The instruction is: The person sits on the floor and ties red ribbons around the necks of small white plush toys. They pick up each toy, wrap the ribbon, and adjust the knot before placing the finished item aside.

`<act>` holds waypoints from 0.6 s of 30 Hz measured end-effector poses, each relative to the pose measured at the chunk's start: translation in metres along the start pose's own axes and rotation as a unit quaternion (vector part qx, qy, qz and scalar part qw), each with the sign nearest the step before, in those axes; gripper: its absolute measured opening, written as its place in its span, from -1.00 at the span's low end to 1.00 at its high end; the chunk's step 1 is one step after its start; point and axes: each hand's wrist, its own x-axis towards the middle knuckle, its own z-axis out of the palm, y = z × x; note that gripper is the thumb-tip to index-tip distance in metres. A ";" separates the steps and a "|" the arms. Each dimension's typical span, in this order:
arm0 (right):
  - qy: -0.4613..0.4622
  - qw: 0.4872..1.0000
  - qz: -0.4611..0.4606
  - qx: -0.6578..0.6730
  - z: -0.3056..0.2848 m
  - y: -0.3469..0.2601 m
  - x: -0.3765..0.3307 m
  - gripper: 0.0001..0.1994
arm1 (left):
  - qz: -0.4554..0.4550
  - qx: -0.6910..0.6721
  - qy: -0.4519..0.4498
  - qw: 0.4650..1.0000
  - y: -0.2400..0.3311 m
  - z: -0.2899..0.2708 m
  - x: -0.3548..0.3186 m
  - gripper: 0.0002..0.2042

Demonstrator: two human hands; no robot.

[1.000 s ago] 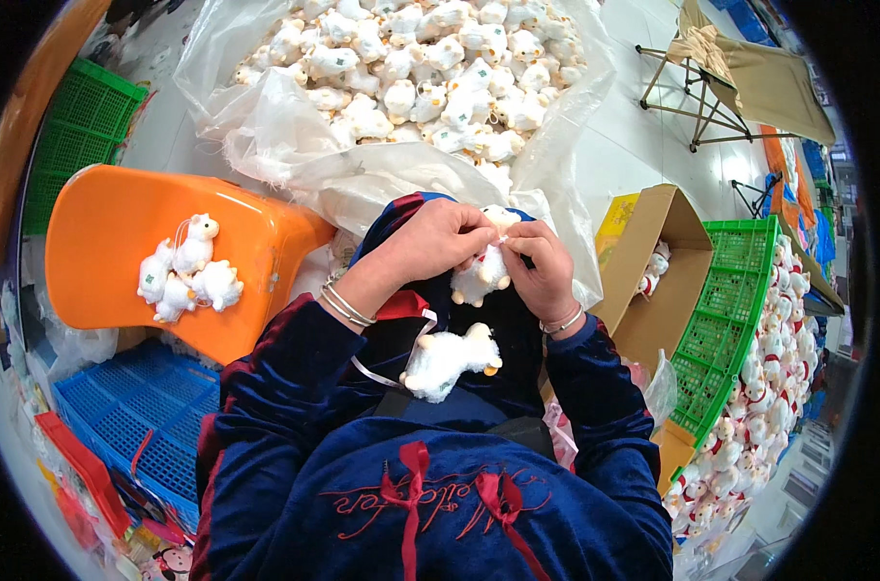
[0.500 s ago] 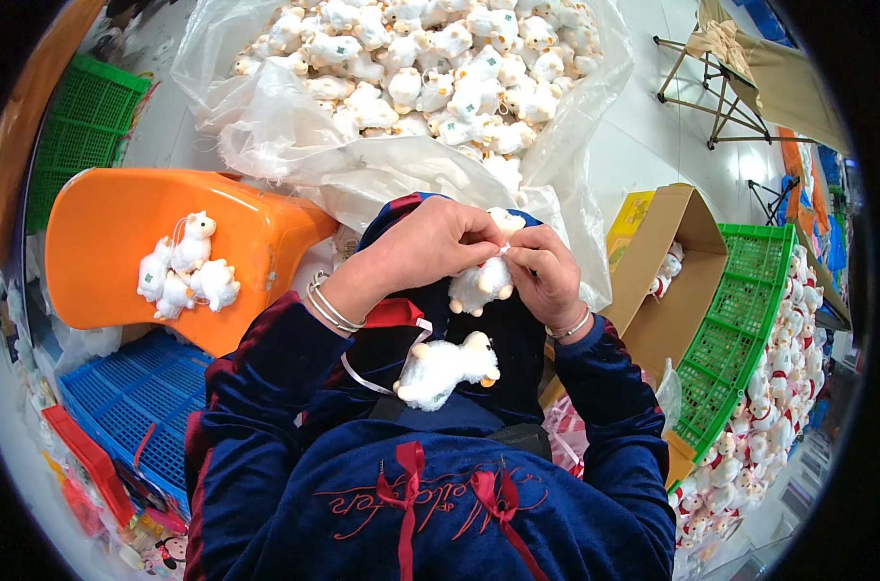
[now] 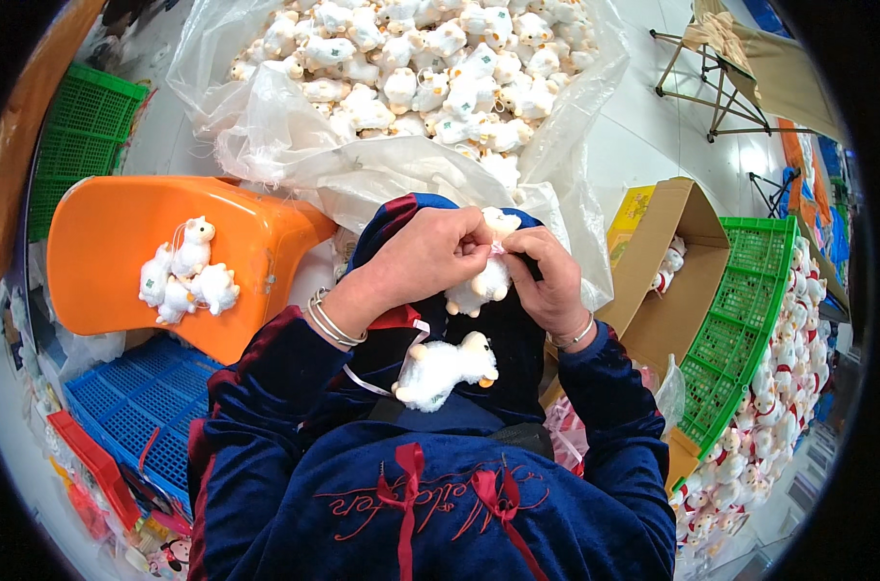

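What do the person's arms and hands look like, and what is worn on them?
Both arms wear dark blue velvety sleeves with dark red trim. The left hand is bare, with thin silver bangles at the wrist. The right hand is bare too, with one thin bracelet.

toys (image 3: 183, 276) on stool (image 3: 101, 242), left | toy bag (image 3: 266, 126) ahead | crate (image 3: 740, 329) right

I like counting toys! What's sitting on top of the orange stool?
A little bunch of white plush animals lies on the orange stool. They overlap, so an exact count is hidden.
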 end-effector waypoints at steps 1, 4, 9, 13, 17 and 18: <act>0.002 1.000 0.003 0.002 0.000 -0.001 -0.001 -0.77 | 0.001 -0.005 0.002 1.000 0.000 0.000 0.000 -0.89; 0.007 0.996 0.091 0.025 0.000 -0.006 -0.006 -0.79 | 0.002 -0.008 0.012 1.000 0.001 0.002 -0.002 -0.90; 0.044 0.995 0.093 0.005 0.001 -0.003 -0.017 -0.81 | -0.017 0.032 0.042 0.998 -0.001 0.002 -0.012 -0.90; 0.091 0.984 0.138 0.064 0.007 0.000 -0.029 -0.74 | -0.035 -0.030 0.053 0.998 -0.003 0.005 -0.016 -0.91; 0.167 0.961 0.213 0.053 -0.009 -0.003 -0.025 -0.84 | -0.094 -0.110 0.051 0.988 -0.010 0.001 -0.014 -0.82; 0.140 0.959 0.237 0.064 -0.011 -0.005 -0.024 -0.83 | -0.101 -0.121 0.048 0.986 -0.011 -0.001 -0.012 -0.79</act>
